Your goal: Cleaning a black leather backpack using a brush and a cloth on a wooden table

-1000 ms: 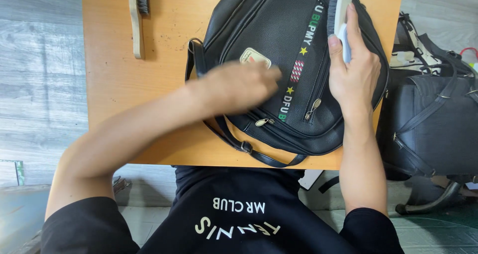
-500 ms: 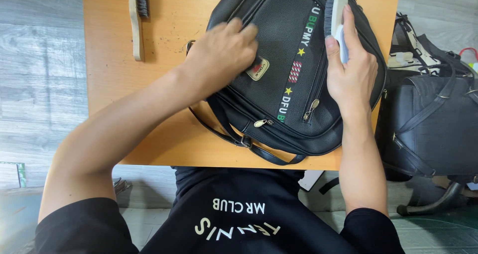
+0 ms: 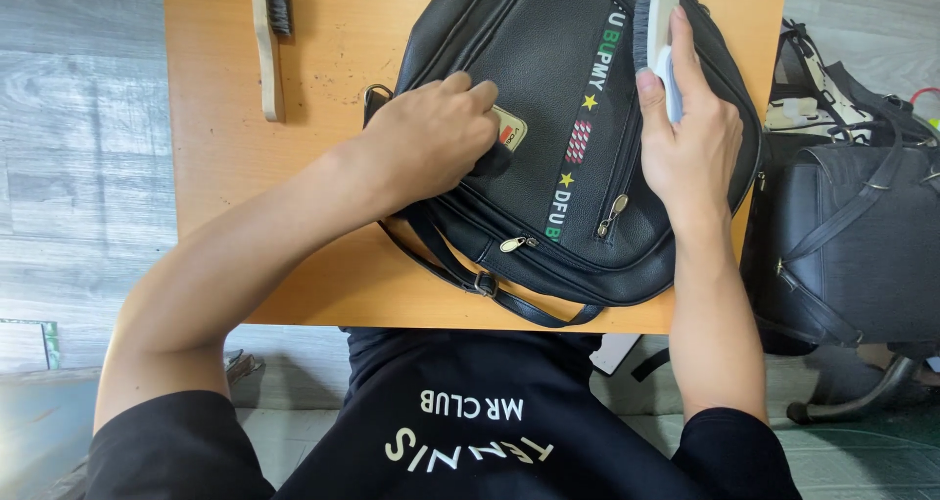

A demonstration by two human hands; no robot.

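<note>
A person seated at an orange wooden table [image 3: 294,216] brushed down a black leatherette backpack [image 3: 548,89] that lay flat across the upper centre of the frame. The right hand [image 3: 690,142] was closed around a white-backed brush with dark bristles [image 3: 654,30], its bristle edge set against the bag's right panel beside a striped trim band. The left hand [image 3: 431,138], fingers curled and empty of any tool, pressed on the front pocket just beside a small pale badge [image 3: 511,128], apparently bracing the bag. The work looked to be mid-clean: one panel under the brush, the rest of the front not yet reached. A further stroke would seem to call for the left hand keeping the bag pinned while the bristles ran along the grain, clear of the two zip pulls near the lower edge. Counted in view: two brushes, the second a wooden-handled one [image 3: 266,40] lying unused at upper left of the frame; two hands; one table; and a second dark bag [image 3: 852,236] standing off the table at right.
</note>
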